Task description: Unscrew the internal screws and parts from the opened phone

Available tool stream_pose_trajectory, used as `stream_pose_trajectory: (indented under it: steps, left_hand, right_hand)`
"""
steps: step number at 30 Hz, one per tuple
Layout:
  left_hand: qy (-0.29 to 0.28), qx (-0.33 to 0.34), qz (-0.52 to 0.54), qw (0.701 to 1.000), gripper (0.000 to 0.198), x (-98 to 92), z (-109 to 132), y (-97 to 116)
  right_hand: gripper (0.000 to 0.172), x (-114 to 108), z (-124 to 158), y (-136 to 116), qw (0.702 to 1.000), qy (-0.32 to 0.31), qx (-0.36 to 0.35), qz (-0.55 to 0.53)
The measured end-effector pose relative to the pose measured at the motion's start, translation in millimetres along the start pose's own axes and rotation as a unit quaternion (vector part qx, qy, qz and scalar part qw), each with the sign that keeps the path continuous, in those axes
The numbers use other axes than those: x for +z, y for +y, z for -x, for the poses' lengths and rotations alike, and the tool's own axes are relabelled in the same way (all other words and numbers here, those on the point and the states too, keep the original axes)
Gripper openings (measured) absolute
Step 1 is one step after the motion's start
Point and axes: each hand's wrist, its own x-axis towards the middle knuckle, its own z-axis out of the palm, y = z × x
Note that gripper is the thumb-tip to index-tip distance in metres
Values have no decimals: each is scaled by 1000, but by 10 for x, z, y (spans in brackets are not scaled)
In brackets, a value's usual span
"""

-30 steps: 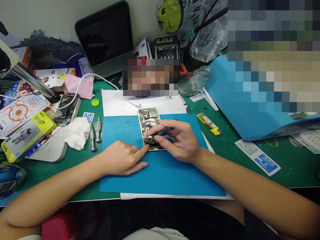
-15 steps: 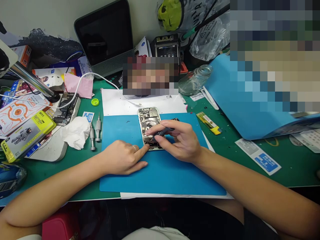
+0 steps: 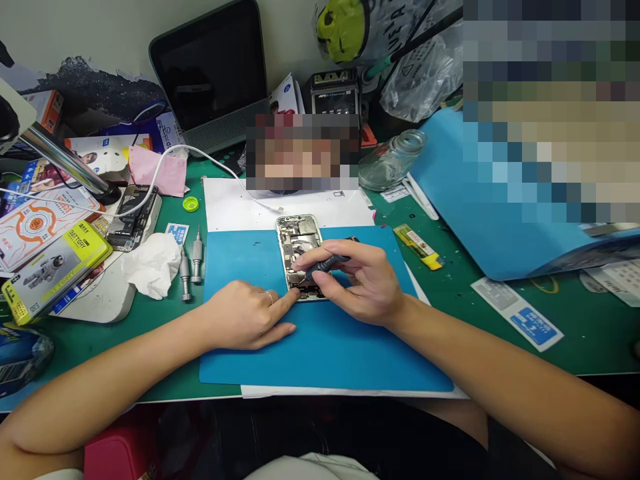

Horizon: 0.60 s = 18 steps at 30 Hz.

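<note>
An opened smartphone (image 3: 293, 248), its circuit boards and parts bare, lies on a blue mat (image 3: 240, 267). My left hand (image 3: 253, 317) rests on the mat, index fingertip pressing the phone's lower left edge; its thumb is stretched out and the other fingers are curled under. Over the phone's lower right part, my right hand (image 3: 367, 283) grips a slim black hand tool (image 3: 326, 266) between thumb and fingers. The tool points down to the left into the phone. Its tip is too small to make out. A dark object (image 3: 353, 239) behind the right hand is mostly hidden.
Two small screwdrivers (image 3: 197, 255) and a crumpled tissue (image 3: 153, 267) lie left of the mat. Another opened phone (image 3: 131, 217) sits near boxes (image 3: 57, 273). A white cable (image 3: 210, 158) reaches over paper. On the right are a glass jar (image 3: 387, 163) and a yellow-labelled packet (image 3: 419, 247).
The black tool in my right hand has turned slightly. Both hands and the phone stay in nearly the same places.
</note>
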Motion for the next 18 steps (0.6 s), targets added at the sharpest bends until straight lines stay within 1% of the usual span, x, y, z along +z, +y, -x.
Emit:
stream_pose_trajectory:
  steps: [6, 14, 16, 18]
  left_hand:
    - [8, 2, 0, 1000, 49, 5, 2, -3]
    - [1, -1, -2, 1000, 49, 2, -1, 1]
    - [3, 0, -3, 1000, 49, 4, -1, -1]
    - [6, 2, -4, 1000, 49, 7, -2, -1]
  right_hand:
    - [70, -31, -43, 21, 998, -16, -53, 22]
    - [80, -50, -123, -57, 987, -24, -129, 95]
    - [79, -58, -122, -65, 986, -26, -133, 99]
    - [74, -65, -119, -65, 986, -29, -133, 95]
